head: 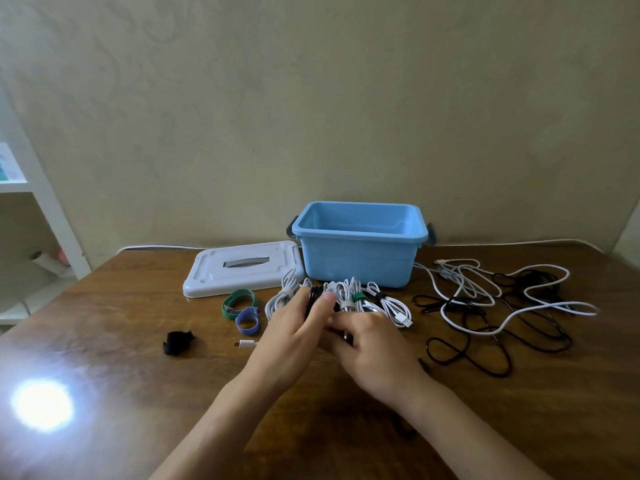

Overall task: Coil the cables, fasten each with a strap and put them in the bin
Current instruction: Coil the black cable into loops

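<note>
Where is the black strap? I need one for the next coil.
In the head view, the black strap lies on the table, left of the hands, nearer than the green strap and purple strap.

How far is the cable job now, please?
Done: several white coils lie strapped in front of the blue bin, which looks empty. In hand: the left hand and right hand hold a black coil. Left: the loose black and white cables to the right, spare straps, then binning everything.
</note>
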`<state>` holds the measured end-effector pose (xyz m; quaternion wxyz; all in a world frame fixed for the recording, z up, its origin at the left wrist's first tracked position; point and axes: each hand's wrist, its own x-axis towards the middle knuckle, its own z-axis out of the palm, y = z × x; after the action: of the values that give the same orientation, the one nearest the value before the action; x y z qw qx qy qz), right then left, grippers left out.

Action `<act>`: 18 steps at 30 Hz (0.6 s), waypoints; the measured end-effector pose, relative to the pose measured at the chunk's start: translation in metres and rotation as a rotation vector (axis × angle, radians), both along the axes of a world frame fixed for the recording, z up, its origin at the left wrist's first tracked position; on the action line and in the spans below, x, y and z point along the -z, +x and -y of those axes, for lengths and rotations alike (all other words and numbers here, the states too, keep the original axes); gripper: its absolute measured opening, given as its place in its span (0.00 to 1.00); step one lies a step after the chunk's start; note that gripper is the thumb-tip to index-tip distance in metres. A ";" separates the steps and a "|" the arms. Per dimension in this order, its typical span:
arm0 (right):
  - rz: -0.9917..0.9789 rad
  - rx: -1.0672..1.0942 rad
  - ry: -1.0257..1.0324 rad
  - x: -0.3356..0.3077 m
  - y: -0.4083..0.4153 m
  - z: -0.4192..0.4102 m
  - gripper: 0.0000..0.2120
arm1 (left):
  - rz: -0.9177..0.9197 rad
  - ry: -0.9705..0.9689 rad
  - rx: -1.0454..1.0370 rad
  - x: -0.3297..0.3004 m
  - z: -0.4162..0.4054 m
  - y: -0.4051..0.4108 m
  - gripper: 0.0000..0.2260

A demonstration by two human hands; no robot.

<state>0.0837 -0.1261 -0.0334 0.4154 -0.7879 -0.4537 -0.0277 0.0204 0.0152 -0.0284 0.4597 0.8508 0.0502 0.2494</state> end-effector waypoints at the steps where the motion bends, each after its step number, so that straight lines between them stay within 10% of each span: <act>1: 0.004 -0.004 -0.016 -0.001 0.000 0.000 0.08 | 0.002 -0.016 -0.018 -0.002 0.000 0.000 0.14; 18: -0.052 -0.076 -0.203 0.011 -0.003 -0.014 0.12 | 0.152 -0.444 0.061 -0.017 0.007 -0.003 0.21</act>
<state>0.0805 -0.1120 -0.0445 0.3458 -0.8086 -0.4729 0.0545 0.0171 0.0086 -0.0109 0.6455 0.7087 0.0435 0.2814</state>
